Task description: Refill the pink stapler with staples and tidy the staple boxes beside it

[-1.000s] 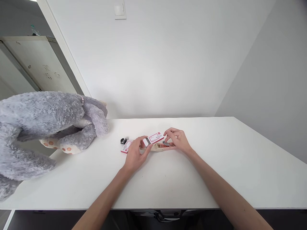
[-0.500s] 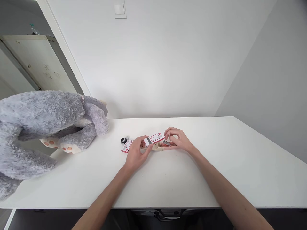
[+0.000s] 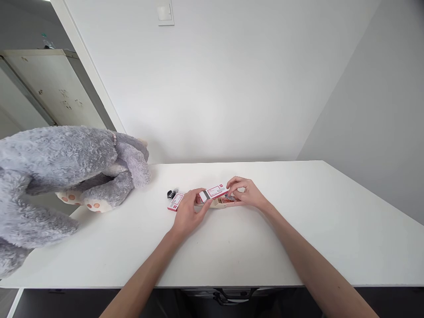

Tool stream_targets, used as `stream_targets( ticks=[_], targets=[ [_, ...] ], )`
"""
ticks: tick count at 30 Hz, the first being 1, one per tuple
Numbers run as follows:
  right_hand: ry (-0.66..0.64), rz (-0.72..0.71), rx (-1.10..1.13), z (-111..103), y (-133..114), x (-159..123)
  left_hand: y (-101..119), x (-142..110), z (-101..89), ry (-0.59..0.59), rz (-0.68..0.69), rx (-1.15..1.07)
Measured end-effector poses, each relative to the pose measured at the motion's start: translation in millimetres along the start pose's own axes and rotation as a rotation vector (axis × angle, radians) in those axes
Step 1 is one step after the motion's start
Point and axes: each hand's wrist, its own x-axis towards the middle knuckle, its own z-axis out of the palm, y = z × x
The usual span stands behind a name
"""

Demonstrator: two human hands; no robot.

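My left hand (image 3: 188,211) is closed around a small white and red cardboard box (image 3: 216,191), tilted, with a grey band near its left end. Beneath this box lies a long, narrow cream and pink case (image 3: 218,204), partly hidden by my hands, with reddish bits inside. My right hand (image 3: 245,192) hovers over the right half of the case, thumb and fingertips pinched together. Just below those fingertips is a small grey metallic piece (image 3: 228,197); whether the fingers hold it is too small to tell.
Left of my left hand lies a second white and red box (image 3: 175,202), with a small black and silver object (image 3: 172,193) behind it. A large grey plush toy (image 3: 66,154) sits on the left of the white table (image 3: 251,251). A wall (image 3: 225,88) stands behind.
My right hand has shifted very slightly, its fingertips a little lower at the case. The left hand and the box it holds stay almost in the same place.
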Motion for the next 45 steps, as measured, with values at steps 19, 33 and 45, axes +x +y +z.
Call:
stream_targets(
  ticks=[19, 33, 45],
  targets=[
    [-0.055, -0.061, -0.086, 1, -3, 0, -1, 0, 1.0, -0.031, 0.020, -0.014],
    [-0.004, 0.061, 0.021, -5, -6, -1, 2, 1, -0.7, -0.060, 0.022, -0.048],
    [0.148, 0.022, 0.189, -5, -11, 2, 0, -1, 0.0, -0.064, 0.043, -0.024]
  ],
)
